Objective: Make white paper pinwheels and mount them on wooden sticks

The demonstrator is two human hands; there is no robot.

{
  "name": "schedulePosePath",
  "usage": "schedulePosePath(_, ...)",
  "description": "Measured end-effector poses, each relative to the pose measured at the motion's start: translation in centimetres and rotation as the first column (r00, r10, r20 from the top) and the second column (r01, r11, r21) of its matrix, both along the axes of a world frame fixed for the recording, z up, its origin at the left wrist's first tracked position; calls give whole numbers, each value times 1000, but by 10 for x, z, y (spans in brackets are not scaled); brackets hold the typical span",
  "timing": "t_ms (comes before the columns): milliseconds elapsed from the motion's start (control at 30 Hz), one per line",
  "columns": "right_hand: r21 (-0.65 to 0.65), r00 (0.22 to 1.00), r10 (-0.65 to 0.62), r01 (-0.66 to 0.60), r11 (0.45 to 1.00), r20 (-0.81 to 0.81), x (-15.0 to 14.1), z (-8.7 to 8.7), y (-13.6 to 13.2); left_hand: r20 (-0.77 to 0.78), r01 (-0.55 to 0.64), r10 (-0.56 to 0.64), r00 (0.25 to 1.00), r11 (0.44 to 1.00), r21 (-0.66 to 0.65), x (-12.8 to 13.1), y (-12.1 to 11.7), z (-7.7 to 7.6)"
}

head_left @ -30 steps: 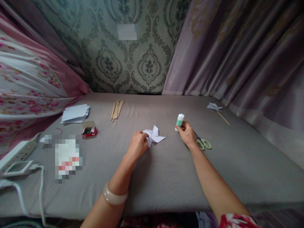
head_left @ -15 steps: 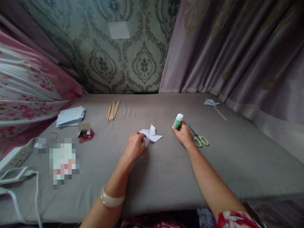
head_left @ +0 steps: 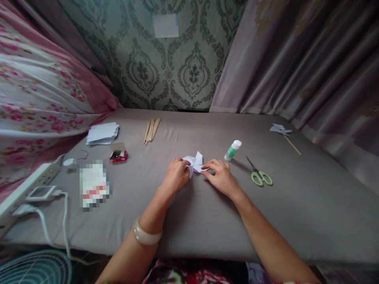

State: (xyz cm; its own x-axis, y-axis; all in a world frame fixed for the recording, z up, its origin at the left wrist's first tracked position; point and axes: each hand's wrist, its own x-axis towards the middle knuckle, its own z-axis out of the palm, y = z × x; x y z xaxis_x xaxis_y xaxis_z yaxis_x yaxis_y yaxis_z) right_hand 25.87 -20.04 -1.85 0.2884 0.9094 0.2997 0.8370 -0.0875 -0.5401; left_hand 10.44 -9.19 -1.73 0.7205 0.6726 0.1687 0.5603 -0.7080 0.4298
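A white paper pinwheel [head_left: 195, 161] without a stick is between my hands at the middle of the table. My left hand [head_left: 177, 173] is closed on its left side, and my fingers cover part of the paper. At its right blade, my right hand [head_left: 220, 176] pinches the paper between thumb and fingers. A glue stick [head_left: 233, 150] with a white cap and green label stands upright just beyond my right hand. Farther right lie scissors [head_left: 258, 173] with light green handles, blades pointing away from me.
A finished pinwheel on a stick [head_left: 280, 129] lies at the far right. Toward the left are wooden sticks [head_left: 151, 131], a stack of white paper [head_left: 102, 133], a small red box [head_left: 119, 155], a blurred packet [head_left: 94, 184] and a power strip [head_left: 38, 179] with cables.
My right hand has let go of the glue stick, which now stands on the table, and has moved left onto the pinwheel. My left hand stays on the paper. The view has shifted left.
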Motion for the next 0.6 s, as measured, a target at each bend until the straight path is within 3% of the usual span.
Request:
schedulePosePath(333, -64, 999, 5, -3, 998, 41, -13, -11, 10, -1, 20, -20, 1000, 1000, 0, 1, 2, -7)
schedulePosePath(600, 13, 996, -72, 72, 997, 44, -14, -23, 18, -47, 40, -39, 998, 999, 4, 3, 0, -3)
